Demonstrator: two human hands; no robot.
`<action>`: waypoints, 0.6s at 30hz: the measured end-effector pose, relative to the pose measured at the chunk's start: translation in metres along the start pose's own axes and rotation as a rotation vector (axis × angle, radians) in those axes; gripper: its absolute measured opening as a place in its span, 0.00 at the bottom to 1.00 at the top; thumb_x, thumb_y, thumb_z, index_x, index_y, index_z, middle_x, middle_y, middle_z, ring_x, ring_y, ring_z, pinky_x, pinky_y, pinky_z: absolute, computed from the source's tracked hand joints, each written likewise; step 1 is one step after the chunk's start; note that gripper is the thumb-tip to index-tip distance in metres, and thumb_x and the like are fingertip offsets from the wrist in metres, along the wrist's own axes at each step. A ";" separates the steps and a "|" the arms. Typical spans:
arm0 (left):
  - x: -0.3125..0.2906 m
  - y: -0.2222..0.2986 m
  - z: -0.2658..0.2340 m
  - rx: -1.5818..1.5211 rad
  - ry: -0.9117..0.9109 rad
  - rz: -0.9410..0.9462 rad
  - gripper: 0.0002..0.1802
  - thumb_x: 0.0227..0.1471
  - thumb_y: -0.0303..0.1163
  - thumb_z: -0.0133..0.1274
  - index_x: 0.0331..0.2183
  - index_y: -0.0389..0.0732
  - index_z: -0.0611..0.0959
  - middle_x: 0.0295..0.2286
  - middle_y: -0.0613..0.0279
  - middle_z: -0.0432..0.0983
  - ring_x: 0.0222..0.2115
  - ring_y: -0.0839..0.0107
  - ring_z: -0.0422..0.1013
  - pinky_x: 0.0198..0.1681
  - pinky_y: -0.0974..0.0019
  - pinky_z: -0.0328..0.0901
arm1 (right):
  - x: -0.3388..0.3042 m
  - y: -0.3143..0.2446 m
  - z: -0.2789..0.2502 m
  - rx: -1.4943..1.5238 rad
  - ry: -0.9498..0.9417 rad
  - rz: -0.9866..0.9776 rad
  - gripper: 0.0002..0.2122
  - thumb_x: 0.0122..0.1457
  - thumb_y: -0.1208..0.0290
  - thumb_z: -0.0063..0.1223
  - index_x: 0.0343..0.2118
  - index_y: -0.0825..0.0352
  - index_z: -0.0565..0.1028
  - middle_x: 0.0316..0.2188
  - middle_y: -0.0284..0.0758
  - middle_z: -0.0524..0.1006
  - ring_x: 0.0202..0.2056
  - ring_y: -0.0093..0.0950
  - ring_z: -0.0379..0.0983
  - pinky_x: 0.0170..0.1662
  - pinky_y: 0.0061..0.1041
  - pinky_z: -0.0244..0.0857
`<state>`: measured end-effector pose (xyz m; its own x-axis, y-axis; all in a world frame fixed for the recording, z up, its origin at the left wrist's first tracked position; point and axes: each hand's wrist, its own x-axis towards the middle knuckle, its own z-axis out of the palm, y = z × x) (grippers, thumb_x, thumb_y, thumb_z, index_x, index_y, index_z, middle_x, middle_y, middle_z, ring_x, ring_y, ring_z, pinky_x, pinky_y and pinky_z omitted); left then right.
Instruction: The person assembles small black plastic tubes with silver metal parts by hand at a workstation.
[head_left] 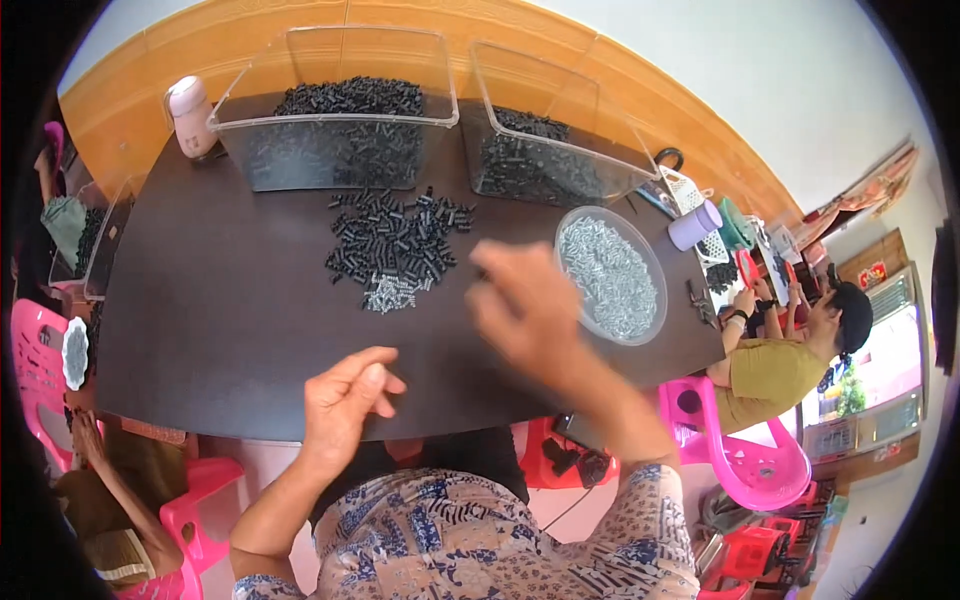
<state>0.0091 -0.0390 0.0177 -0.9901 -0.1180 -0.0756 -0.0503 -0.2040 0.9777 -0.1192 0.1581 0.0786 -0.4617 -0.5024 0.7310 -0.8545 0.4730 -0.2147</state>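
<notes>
My left hand (340, 405) is raised over the table's near edge, thumb and fingers curled together; anything between them is too small to make out. Over the table to its right, my right hand (525, 305) is blurred by motion, so its grip cannot be read. It is nearest to a round clear tub (655, 325) filled with small silvery metal springs (610, 275). Ahead of my hands lies a loose pile of short black cylindrical parts (395, 235). A small heap of silvery springs (390, 292) rests at the pile's near side.
Two clear plastic bins, a left bin (335, 118) and a right bin (570, 140), hold more black parts at the back. A pink bottle (190, 115) stands back left, a purple cup (694, 225) at right. Co-workers sit on both sides, near pink chairs (740, 465).
</notes>
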 end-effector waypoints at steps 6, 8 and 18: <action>0.014 0.004 -0.031 0.164 0.128 0.041 0.13 0.54 0.29 0.52 0.40 0.30 0.79 0.26 0.60 0.76 0.22 0.80 0.68 0.25 0.77 0.65 | 0.083 0.131 -0.037 -0.278 0.200 0.261 0.11 0.44 0.75 0.50 0.32 0.71 0.77 0.25 0.47 0.76 0.27 0.41 0.74 0.32 0.36 0.66; 0.021 -0.001 -0.034 0.190 0.171 0.094 0.13 0.52 0.28 0.54 0.39 0.30 0.79 0.27 0.60 0.77 0.23 0.79 0.69 0.26 0.77 0.65 | 0.098 0.186 -0.043 -0.410 0.209 0.263 0.12 0.44 0.73 0.49 0.33 0.71 0.76 0.26 0.51 0.76 0.30 0.50 0.73 0.35 0.42 0.66; 0.049 0.003 -0.052 0.693 0.251 0.311 0.11 0.43 0.21 0.55 0.34 0.35 0.81 0.24 0.58 0.74 0.24 0.70 0.72 0.29 0.70 0.65 | 0.071 0.120 0.004 -0.387 0.174 -0.050 0.09 0.48 0.79 0.52 0.34 0.66 0.75 0.28 0.40 0.74 0.32 0.39 0.69 0.37 0.36 0.63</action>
<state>-0.0324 -0.0956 0.0073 -0.9173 -0.3022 0.2593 0.0718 0.5149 0.8542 -0.2554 0.1762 0.1026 -0.3468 -0.4176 0.8398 -0.7071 0.7047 0.0584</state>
